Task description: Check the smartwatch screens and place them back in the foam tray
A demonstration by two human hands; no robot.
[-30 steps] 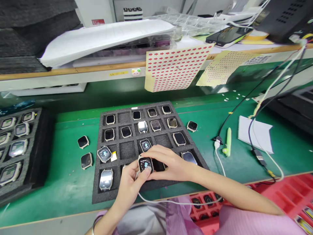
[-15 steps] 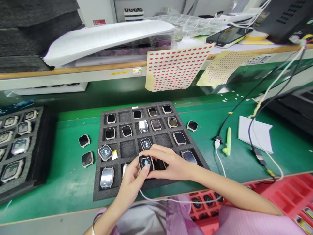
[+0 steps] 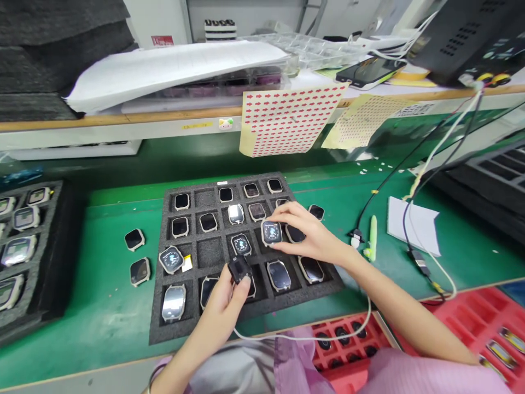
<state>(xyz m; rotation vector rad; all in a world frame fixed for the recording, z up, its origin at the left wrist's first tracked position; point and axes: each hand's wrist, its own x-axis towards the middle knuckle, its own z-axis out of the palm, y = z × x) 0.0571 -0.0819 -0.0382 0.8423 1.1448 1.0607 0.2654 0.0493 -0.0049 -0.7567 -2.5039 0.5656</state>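
A black foam tray (image 3: pixel 214 255) with square pockets holds several smartwatch bodies on the green mat. My right hand (image 3: pixel 305 232) is closed on a lit watch body (image 3: pixel 271 232) and holds it just over a pocket in the tray's middle right. My left hand (image 3: pixel 223 293) pinches a small black charging dock (image 3: pixel 239 268) above the tray's front row; a white cable (image 3: pixel 303 336) runs from it toward my lap. Another lit watch (image 3: pixel 240 244) sits in the pocket between my hands.
Two loose watches (image 3: pixel 134 239) lie on the mat left of the tray, one (image 3: pixel 316 212) to its right. A second foam tray (image 3: pixel 24 241) of watches is far left. Sticker sheets (image 3: pixel 287 117) hang from the shelf. Cables, a green pen (image 3: pixel 372 238), white paper and a red bin (image 3: pixel 471 323) are on the right.
My right hand lifted the lit watch off the dock and carried it back and right over the tray. My left hand stayed at the front row with the dock.
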